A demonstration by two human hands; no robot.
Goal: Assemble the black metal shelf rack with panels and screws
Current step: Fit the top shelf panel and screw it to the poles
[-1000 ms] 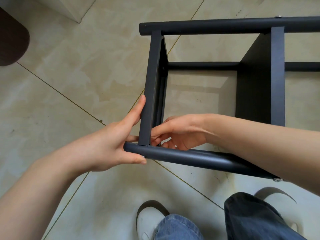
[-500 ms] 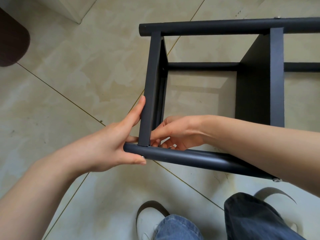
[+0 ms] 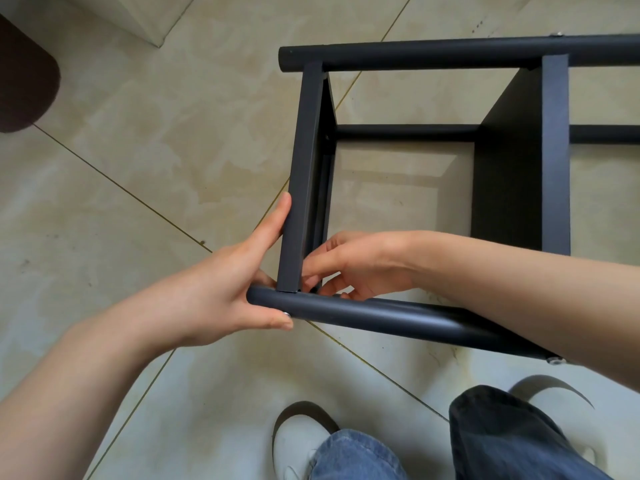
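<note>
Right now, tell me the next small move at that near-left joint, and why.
Probably hold the left hand steady and let the right hand finish seating the fastener inside the corner. The left thumb presses a screw head on the near tube where the end panel meets it; the right fingertips work just behind.

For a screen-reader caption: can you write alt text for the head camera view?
A person's left hand grips the end of a black rack's near tube, thumb by a screw. The right hand works its fingertips inside the corner at the end panel, over a tiled floor.
</note>
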